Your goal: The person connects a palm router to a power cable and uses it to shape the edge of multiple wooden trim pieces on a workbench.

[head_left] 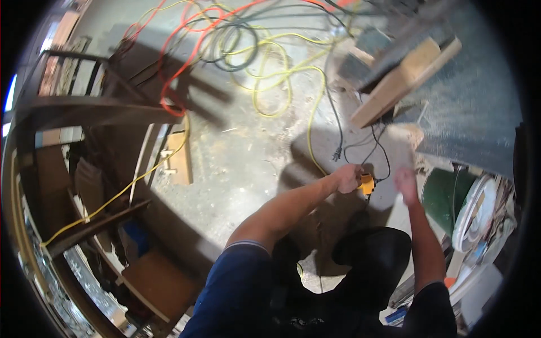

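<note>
My left hand [348, 178] reaches out over the floor, its fingers closed on a small yellow cord connector [367, 184]. A black cord [386, 163] runs up from beside the connector toward the wooden boards. The yellow extension cord [311, 147] passes down to my left wrist. My right hand [406, 185] is a little to the right, apart from the connector and smeared by motion; its fingers do not show clearly. Just beyond my left hand a black plug [337, 154] lies on the floor at the end of a dark cord.
Tangled yellow, orange and dark cords [270, 73] spread over the concrete floor ahead. A dark shelf frame [101, 110] stands at left, with a wooden board [180, 158] beside it. Thick boards [406, 81] lean at upper right. A green bucket [448, 194] and a white round lid [476, 214] are at right.
</note>
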### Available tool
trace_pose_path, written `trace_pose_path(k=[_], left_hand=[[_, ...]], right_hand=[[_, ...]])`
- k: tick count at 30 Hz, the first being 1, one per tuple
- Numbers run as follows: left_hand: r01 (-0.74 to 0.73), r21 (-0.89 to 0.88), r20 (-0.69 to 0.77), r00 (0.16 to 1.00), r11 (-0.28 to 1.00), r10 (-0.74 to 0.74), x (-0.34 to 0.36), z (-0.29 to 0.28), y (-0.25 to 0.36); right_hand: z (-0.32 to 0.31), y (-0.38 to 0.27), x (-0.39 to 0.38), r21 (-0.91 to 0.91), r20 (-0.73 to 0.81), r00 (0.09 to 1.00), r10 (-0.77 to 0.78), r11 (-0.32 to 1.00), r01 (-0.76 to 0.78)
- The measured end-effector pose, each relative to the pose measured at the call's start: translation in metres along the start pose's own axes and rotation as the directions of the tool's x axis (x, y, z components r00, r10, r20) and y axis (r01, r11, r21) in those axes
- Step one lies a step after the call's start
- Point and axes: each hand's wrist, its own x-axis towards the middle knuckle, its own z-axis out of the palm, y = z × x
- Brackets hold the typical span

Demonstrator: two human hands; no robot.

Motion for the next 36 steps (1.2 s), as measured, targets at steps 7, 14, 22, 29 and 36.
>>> trace_pose_path(k=[7,14,22,29,36], left_hand=[[0.188,0.117,-0.335,0.932,0.975,-0.14,-0.211,-0.017,0.005],[0.628,0.223,-0.328,0.769,0.745,-0.55,-0.426,0.04,0.155],[0.161,-0.562,-0.56,0.648,0.811,-0.517,-0.588,0.066,0.267],[-0.389,-0.826,-0.535,0.317,0.407,-0.783,-0.687,-0.018,0.289],[-0.483,-0.543,-0.664,-0.253,0.687,-0.703,-0.743,-0.096,0.299]], right_hand=[[-0.011,-0.051,-0.179,0.182,0.352,0.752,0.558,0.747,-0.639],[0.018,-0.24,-0.353,-0.498,0.289,0.705,0.647,0.731,-0.467],[0.089,-0.407,-0.464,-0.927,0.366,0.618,0.696,0.328,0.179],[0.186,-0.487,-0.438,-0.741,0.559,0.765,0.32,0.606,0.289],[0.237,-0.6,-0.43,-0.605,0.606,0.709,0.36,0.787,0.117]])
